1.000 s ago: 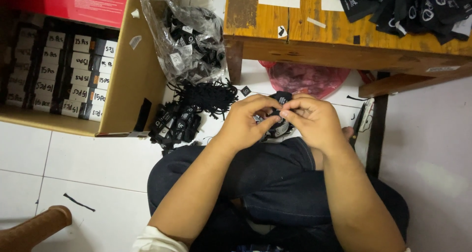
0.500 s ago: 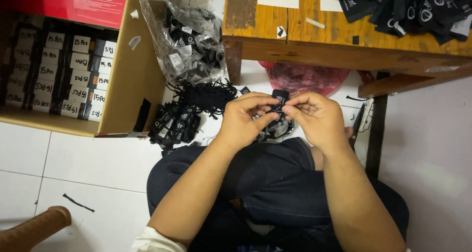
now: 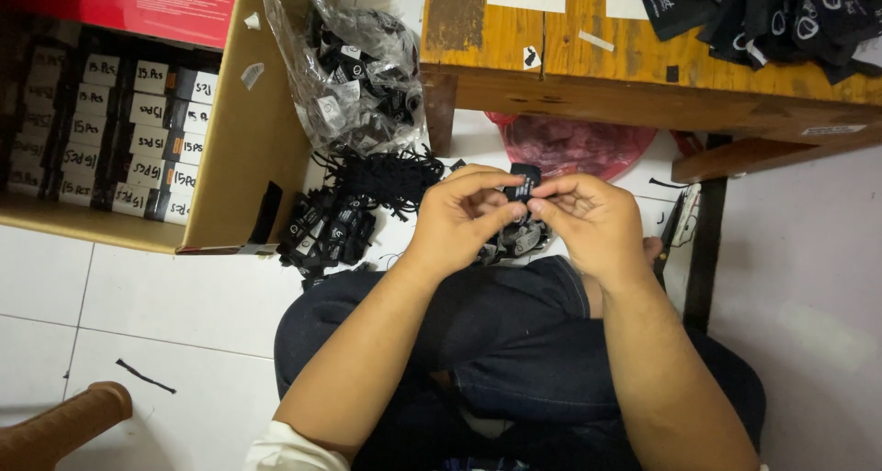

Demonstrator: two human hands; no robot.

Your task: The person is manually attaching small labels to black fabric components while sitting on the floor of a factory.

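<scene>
My left hand (image 3: 462, 219) and my right hand (image 3: 593, 221) meet over my lap, both pinching a small black tag (image 3: 525, 184) between thumbs and fingers. More black tags (image 3: 516, 241) lie just under my hands on my knee. A bundle of black strings (image 3: 386, 177) and a heap of black tags (image 3: 326, 230) sit on the white floor to the left of my left hand.
An open cardboard box (image 3: 241, 149) with rows of small labelled packs stands at the left. A clear plastic bag of black tags (image 3: 354, 71) leans beside it. A wooden table (image 3: 588, 67) holds more black tags at its right. A pink plastic bag (image 3: 574, 145) lies beneath.
Both hands have stayed together over my lap; the fingers have shifted slightly and the black tag now stands up higher between them.
</scene>
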